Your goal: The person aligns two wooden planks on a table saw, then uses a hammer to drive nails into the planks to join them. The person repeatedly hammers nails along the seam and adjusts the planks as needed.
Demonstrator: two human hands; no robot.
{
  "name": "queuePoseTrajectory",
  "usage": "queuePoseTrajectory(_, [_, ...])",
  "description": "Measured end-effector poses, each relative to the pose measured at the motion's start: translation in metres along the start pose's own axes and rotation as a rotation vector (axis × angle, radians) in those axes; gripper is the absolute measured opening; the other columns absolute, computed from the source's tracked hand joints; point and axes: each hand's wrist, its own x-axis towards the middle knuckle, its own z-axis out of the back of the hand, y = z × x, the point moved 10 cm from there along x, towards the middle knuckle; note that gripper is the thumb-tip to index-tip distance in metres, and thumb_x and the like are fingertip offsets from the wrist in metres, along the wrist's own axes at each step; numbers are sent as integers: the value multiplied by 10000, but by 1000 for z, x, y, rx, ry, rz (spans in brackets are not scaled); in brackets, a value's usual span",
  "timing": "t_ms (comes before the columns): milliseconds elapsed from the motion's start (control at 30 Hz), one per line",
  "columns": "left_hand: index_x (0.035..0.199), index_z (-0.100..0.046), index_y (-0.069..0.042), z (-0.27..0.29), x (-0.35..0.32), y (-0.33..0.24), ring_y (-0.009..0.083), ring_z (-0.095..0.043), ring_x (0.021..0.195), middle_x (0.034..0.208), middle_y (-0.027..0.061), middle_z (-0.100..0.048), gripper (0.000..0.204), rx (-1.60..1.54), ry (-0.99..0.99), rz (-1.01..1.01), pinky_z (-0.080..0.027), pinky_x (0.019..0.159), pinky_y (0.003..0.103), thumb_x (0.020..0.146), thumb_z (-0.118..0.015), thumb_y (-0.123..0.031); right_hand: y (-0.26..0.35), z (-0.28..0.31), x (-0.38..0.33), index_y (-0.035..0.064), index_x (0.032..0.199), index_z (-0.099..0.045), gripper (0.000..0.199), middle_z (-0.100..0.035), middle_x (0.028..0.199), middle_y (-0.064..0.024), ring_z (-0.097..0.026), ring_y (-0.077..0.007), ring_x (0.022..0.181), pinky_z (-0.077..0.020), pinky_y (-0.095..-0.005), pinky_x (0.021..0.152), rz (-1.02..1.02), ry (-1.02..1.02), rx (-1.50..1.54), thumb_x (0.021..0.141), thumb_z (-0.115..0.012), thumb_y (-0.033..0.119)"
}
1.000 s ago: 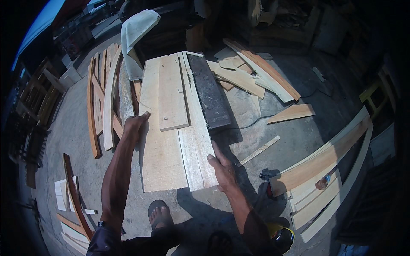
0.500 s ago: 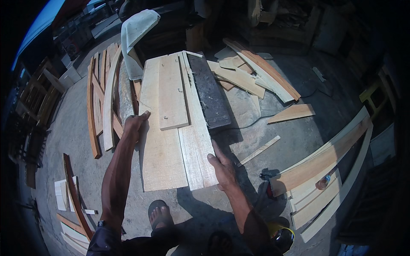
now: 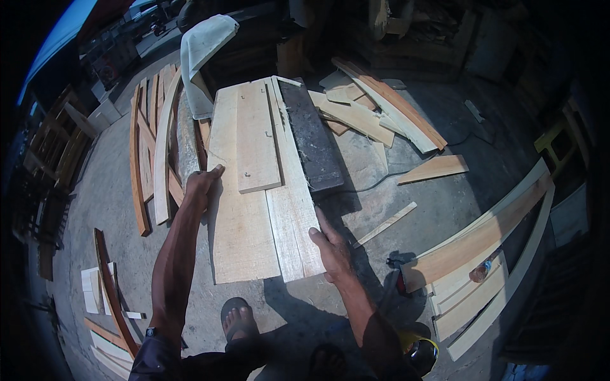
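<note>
A wide pale wooden board (image 3: 241,247) lies lengthwise in front of me, beside a narrower, lighter board (image 3: 292,235). On top of them rests a shorter board (image 3: 257,146) with several bent nails standing up from it. My left hand (image 3: 203,184) grips the wide board's left edge, thumb on top and fingers mostly hidden below. Around the right edge of the narrower board, near its close end, my right hand (image 3: 332,249) is closed with the thumb on top. A dark block-like bench (image 3: 311,140) shows along the boards' right side.
Curved wooden strips (image 3: 164,152) lean at the left beside a white cloth-like cover (image 3: 197,63). Offcuts (image 3: 356,117) lie beyond the bench, near a dark cable (image 3: 375,184). More curved planks (image 3: 476,235) lie at the right. My sandalled foot (image 3: 238,320) stands just below the boards.
My hands and the boards have hardly moved. A small dark shape has come into view in the far background at the upper left.
</note>
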Motion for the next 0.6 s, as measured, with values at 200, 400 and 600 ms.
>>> queuePoseTrajectory(200, [1111,-675,111,0,4,1,228,-651,754,954,152,-706,571,4,1,-68,-529,682,407,844,-904,-339,-1,2,-4,5,1651,-319,619,-396,1672,-189,-384,-244,1524,-288,-354,1245,-22,-23,-6,1078,-523,121])
queuePoseTrajectory(400, [1078,-659,84,3,-26,2,191,-630,712,911,130,-690,502,36,67,-107,-521,611,383,878,-876,-322,-5,4,-26,11,1645,-342,614,-403,1671,-175,-373,-240,1531,-279,-355,1248,1,-38,-35,1075,-540,128])
queuePoseTrajectory(600, [1072,-602,63,14,-86,9,177,-626,728,931,119,-670,535,67,-39,-144,-529,618,366,866,-888,-340,-15,13,-72,-2,1642,-335,616,-393,1678,-176,-346,-239,1548,-250,-364,1262,9,-30,-81,1085,-546,156])
